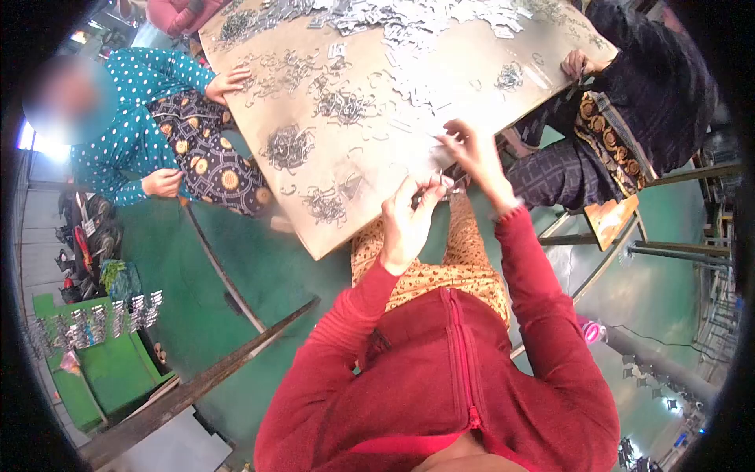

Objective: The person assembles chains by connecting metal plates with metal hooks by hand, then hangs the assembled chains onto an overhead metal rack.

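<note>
Near the front corner of the table, my left hand has its fingers pinched on a small metal piece. Just to the right and a little higher is my right hand, with thumb and fingers apart over the table edge; whether anything small lies between them is too bright to tell. Small bent metal pieces lie in a pile left of my left hand. A darker pile of similar pieces sits farther left.
The brown tabletop carries a heap of flat metal plates at its far side. A person in a dotted top sits at the left, a person in dark clothes at the right. A wooden stool stands right.
</note>
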`<state>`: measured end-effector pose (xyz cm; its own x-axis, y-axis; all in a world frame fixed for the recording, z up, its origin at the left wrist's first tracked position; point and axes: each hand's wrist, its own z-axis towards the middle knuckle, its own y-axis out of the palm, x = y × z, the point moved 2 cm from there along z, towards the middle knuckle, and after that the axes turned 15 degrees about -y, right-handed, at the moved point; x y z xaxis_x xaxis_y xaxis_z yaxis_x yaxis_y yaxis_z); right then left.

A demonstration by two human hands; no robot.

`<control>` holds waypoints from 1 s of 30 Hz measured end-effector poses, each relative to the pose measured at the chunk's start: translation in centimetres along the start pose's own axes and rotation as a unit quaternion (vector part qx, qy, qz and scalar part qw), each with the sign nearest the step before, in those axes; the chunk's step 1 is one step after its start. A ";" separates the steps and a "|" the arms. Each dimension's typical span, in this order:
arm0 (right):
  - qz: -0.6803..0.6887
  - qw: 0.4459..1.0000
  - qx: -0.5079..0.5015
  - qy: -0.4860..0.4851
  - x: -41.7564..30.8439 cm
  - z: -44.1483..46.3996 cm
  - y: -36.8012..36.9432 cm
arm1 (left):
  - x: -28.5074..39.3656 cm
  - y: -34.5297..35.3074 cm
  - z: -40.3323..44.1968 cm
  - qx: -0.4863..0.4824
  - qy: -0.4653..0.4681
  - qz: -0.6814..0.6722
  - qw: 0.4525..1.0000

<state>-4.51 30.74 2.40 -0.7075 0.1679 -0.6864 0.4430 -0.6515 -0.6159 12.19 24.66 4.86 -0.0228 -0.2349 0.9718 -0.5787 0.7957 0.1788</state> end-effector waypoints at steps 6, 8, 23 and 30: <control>-0.207 0.916 0.056 -0.339 5.1 1.6 3.7 | 0.4 -0.4 0.1 0.008 0.011 0.009 1.000; -0.168 0.949 0.019 -0.266 3.8 2.3 2.0 | 0.3 -0.7 0.1 0.011 -0.012 0.015 1.000; 0.481 0.853 0.126 0.159 -6.1 -1.4 -3.8 | -0.6 0.0 1.6 -0.010 0.044 0.051 0.998; 0.508 0.829 0.126 0.196 -6.3 -2.2 -3.8 | 0.1 -0.2 0.5 -0.002 0.093 0.158 0.983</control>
<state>-0.49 33.81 8.20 0.2155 -0.3672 -0.9048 0.5372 -0.7292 0.4239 11.91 24.21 4.83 -0.0517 0.1306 0.9901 -0.5627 0.8152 -0.1370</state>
